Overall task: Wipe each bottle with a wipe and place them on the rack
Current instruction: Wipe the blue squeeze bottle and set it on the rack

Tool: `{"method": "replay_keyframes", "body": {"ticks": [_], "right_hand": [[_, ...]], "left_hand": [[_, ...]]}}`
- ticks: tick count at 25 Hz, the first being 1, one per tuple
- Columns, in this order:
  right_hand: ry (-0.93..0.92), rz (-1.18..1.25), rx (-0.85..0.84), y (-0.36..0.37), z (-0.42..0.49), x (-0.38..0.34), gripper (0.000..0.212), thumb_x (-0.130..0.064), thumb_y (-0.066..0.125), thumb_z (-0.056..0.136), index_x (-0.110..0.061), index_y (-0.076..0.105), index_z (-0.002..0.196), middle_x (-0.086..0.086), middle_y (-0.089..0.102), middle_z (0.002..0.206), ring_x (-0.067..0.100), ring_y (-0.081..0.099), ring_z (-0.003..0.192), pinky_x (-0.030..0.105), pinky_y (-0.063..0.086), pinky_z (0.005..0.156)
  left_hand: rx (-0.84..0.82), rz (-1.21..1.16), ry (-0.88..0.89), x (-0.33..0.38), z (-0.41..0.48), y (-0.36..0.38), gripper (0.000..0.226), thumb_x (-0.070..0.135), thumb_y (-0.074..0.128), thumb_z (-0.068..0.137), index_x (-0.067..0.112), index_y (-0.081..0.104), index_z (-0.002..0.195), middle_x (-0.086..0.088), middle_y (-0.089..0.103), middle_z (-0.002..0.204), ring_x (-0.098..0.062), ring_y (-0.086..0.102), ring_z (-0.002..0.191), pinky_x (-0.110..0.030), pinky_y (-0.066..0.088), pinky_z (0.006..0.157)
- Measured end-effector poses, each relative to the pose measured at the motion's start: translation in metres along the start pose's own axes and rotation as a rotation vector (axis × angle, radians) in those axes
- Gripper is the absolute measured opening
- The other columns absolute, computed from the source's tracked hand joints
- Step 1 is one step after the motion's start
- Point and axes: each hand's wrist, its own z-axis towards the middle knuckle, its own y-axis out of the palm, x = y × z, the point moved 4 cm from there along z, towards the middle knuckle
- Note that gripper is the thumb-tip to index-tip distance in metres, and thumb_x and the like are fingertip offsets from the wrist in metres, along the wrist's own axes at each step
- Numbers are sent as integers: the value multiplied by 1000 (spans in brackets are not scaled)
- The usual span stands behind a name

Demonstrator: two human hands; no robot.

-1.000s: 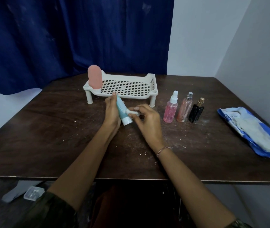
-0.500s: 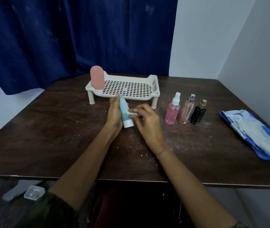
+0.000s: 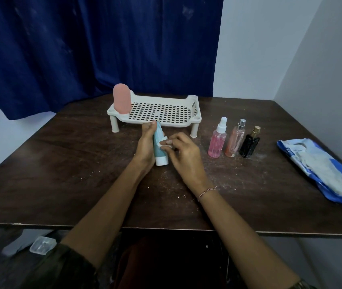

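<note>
Just before the white rack (image 3: pixel 178 124), the left grip (image 3: pixel 145 142) curls round a teal tube (image 3: pixel 158 148); the right grip (image 3: pixel 184 152) pinches a wipe (image 3: pixel 163 143) against it.

Wipe (image 3: pixel 162 143) mostly hidden under rt fingers (image 3: pixel 175 142)

The rack (image 3: pixel 166 110) stood near the table's (image 3: pixel 61 163) far edge, a bottle (image 3: pixel 121 101) on its left end. Three spray bottles (image 3: pixel 235 138) stood right of it, and the wipe packet (image 3: pixel 322 170) lay by the right edge.

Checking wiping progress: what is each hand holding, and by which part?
The left hand grips the teal tube around its body; the right hand pinches a small white wipe against the tube's side.
</note>
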Motion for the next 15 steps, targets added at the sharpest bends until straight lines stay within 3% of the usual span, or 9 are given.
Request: {"method": "replay_keyframes", "body": {"ticks": [5,10,15], "right_hand": [[-9,8,-16,1,-2,1,10,-5,65,83,2,68,89,9,59,88,17,58,82,26,51,76],[-145,-45,-71,4,-3,-12,16,-12,59,86,1,67,91,11,58,89,22,55,84,22,45,81],[5,-26,59,-1,1,4,13,-9,64,85,3,66,91,9,58,90,18,58,82,27,53,74]], "left_hand": [[-28,31,4,-3,-2,2,26,34,31,101,12,44,97,-3,51,85,-10,53,74,-19,50,59],[-40,13,17,-2,-1,-1,24,31,31,102,17,44,88,-1,47,80,-9,49,71,-20,49,61],[-101,-52,59,2,-5,6,23,17,29,102,16,40,82,2,44,79,-1,50,64,-15,47,58]]}}
